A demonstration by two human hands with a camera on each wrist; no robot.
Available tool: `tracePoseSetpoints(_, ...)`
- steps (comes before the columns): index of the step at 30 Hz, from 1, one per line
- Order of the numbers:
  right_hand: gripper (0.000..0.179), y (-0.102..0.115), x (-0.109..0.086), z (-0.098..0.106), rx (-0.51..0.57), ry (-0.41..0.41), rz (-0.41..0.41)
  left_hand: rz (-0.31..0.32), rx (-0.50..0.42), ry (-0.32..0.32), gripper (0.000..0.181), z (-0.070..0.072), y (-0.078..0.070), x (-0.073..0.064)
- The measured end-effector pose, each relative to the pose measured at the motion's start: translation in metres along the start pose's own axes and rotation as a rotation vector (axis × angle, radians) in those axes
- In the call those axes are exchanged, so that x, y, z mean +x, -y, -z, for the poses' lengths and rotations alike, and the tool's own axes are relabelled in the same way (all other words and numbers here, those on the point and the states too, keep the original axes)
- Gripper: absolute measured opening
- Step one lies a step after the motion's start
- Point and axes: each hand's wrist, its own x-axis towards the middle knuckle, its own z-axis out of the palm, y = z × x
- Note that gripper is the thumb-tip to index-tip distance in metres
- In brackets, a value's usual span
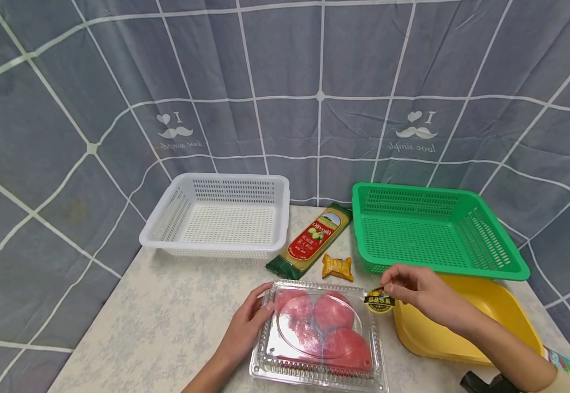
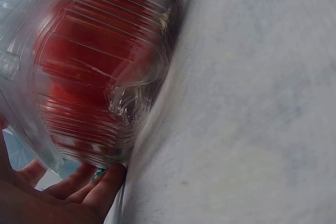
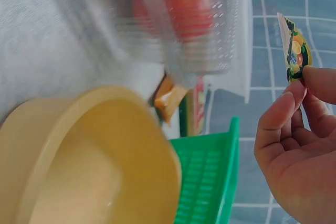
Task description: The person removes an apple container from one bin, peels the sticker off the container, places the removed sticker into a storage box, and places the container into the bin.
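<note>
A clear plastic clamshell box [image 1: 316,376] with several red tomatoes [image 1: 333,310] inside sits at the front of the table, lid closed. My left hand [image 1: 247,322] holds its left edge, thumb at the lid's rim; the left wrist view shows the fingers [image 2: 107,190] against the ribbed side near the table. Between thumb and forefinger, my right hand [image 1: 429,295] pinches a black and yellow sticker [image 1: 379,300] printed with fruit, just off the box's upper right corner. In the right wrist view the sticker [image 3: 296,51] stands up from the fingertips, slightly bent.
Behind the box lie a small orange-yellow wrapped snack [image 1: 337,267] and a green-ended Olivoilà pasta packet [image 1: 312,240]. A white basket [image 1: 226,254] stands at back left, a green basket [image 1: 442,267] at back right. The yellow basin [image 1: 516,314] sits under my right forearm, with a black object [image 1: 486,382] near it.
</note>
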Motion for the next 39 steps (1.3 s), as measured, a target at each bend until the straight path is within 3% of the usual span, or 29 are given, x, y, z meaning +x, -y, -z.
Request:
tracePoseSetpoints(6,0.02,-0.006,0.006,0.006,-0.044,0.044,-0.064,0.002,0.025,-0.014,0.044,0.002,-0.001,-0.001)
tracePoseSetpoints(20,0.009,-0.037,-0.003,0.035,-0.084,0.172,0.032,0.013,0.047,-0.006,0.045,0.002,-0.002,0.0)
tracePoseSetpoints(30,0.014,-0.068,-0.008,0.057,-0.032,0.236,-0.107,0.018,0.044,-0.005,0.045,0.0,-0.002,-0.002)
tracePoseSetpoints(39,0.012,-0.094,-0.016,0.077,-0.025,0.239,-0.169,0.035,0.068,-0.016,0.046,-0.001,-0.004,-0.002)
